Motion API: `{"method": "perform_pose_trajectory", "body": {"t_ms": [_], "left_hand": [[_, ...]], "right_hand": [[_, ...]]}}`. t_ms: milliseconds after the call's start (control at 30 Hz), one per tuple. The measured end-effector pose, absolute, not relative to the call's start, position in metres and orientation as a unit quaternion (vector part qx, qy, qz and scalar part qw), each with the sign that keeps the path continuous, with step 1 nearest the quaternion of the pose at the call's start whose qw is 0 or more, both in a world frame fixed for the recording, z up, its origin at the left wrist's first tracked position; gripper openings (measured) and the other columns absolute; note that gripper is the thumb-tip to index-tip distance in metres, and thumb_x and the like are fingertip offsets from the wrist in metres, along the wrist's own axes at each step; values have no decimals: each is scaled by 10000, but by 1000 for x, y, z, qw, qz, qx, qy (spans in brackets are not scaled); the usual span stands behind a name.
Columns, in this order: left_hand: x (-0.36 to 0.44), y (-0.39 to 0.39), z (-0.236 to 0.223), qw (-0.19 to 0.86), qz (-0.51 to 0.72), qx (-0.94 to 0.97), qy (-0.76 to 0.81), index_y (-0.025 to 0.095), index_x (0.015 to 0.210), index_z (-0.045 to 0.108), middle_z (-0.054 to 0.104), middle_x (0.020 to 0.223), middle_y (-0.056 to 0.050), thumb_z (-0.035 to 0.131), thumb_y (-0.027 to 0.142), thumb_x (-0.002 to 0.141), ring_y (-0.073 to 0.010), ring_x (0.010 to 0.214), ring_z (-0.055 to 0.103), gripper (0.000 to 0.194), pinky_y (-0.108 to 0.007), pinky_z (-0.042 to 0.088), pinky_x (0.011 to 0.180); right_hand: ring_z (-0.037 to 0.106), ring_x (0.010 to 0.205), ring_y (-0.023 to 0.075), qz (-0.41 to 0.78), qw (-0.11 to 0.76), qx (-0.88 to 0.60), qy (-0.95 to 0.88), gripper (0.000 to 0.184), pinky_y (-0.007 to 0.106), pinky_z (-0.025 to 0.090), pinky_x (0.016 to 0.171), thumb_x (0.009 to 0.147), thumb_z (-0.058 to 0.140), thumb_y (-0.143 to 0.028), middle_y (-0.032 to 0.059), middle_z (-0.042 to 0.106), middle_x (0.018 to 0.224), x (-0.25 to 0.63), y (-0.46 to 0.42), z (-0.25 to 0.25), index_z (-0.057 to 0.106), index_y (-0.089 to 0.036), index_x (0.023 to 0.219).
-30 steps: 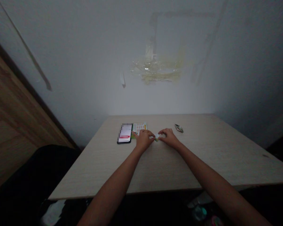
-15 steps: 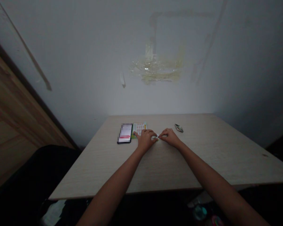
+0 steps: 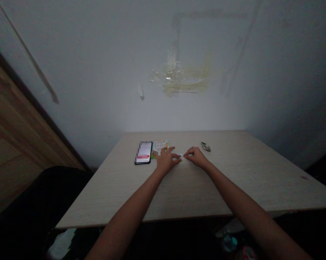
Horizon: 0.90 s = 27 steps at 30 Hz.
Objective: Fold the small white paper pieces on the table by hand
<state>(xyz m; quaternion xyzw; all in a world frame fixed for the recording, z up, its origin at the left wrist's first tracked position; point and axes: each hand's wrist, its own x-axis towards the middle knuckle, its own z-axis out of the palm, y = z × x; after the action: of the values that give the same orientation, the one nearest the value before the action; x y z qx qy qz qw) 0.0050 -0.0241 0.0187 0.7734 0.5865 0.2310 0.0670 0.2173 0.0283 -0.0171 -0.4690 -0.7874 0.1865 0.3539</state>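
Observation:
A small white piece, paper-like (image 3: 180, 155), lies on the table between my two hands; its details are too small to make out. My left hand (image 3: 164, 160) rests at its left side with fingers spread, the index finger and thumb reaching its edge. Pinched fingertips of my right hand (image 3: 197, 157) are at its right edge. Partly under the left hand's fingers is a printed, colourful leaflet or packet (image 3: 160, 145). Against its left side lies a phone (image 3: 143, 154) with a lit, partly blurred screen.
A small crumpled green-and-white wrapper (image 3: 205, 146) lies beyond my right hand. The pale wooden table (image 3: 184, 195) meets a wall with peeling tape (image 3: 181, 81). Below the front edge, a bottle with a turquoise cap (image 3: 230, 242) shows in the dark.
My left fingers have spread wider and the hand has shifted slightly left. The right hand's pinch has moved slightly right, and more of the white piece shows between the hands.

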Motion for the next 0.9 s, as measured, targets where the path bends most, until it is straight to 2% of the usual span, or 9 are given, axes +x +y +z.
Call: {"method": "perform_pose_trajectory", "body": {"t_ms": [467,900], "left_hand": [[-2,-13,20,56,178,797,574,540,1130,677,344,1579,73,616,662,782,-440,1468,142,373,-754,-176,1038],[-4,-5,27,73,121,800,584,563,1232,597,214,1632,62,558,759,750,-435,1492,33,522,-774,-137,1030]], "right_hand": [[647,860,234,190,362,-456,-791,143,370,457,886,722,727,-285,76,738,804,218,33,-20,804,-201,810],[651,840,231,179,356,-464,-791,146,351,465,844,736,720,-260,88,735,812,216,29,-16,803,-182,827]]}}
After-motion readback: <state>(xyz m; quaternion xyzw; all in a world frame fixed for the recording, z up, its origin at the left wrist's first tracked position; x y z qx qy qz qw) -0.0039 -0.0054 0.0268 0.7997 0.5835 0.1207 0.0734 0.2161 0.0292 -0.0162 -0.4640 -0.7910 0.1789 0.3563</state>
